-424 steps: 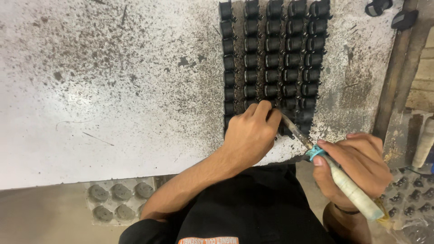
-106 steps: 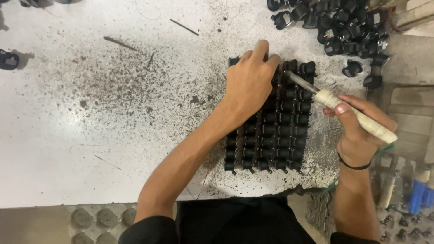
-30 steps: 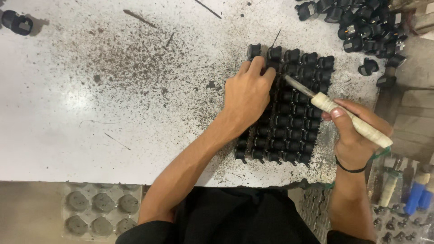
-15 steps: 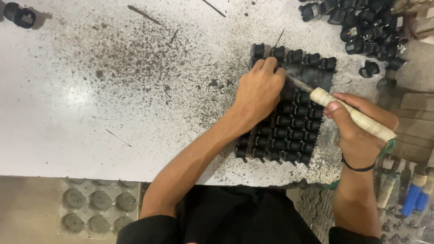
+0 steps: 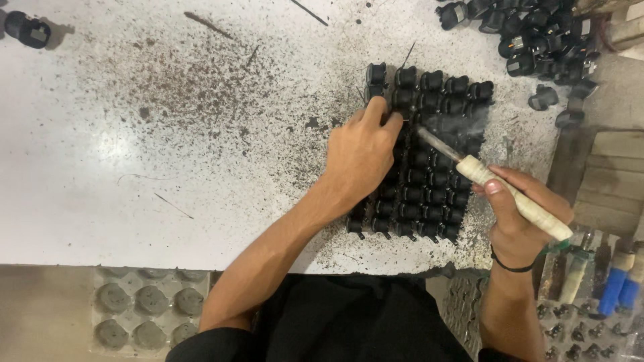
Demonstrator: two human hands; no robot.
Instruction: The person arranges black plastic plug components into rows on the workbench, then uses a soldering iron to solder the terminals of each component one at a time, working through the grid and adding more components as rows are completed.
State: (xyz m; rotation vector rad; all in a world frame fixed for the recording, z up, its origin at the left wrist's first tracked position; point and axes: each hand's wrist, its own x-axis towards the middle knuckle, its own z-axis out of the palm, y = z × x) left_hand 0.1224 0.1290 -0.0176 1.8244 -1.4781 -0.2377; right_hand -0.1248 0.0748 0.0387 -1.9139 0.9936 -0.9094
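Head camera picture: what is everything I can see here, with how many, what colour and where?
Small black plastic parts in a grid: several dozen, black, in rows on the table in front of the person.
Loose black plastic parts: a heap, black, top right corner.
Lone black part: one, black, top left corner.
White speckled tabletop: one, white with dark specks, fills most of the view.
Grey moulded tray: one, grey, below the table edge, bottom left.
Blue-handled tools: about two, blue, bottom right.
Soldering-type tool with pale handle: one, cream handle with metal tip, over the grid.
Left hand: resting on the grid.
Right hand: gripping the tool.
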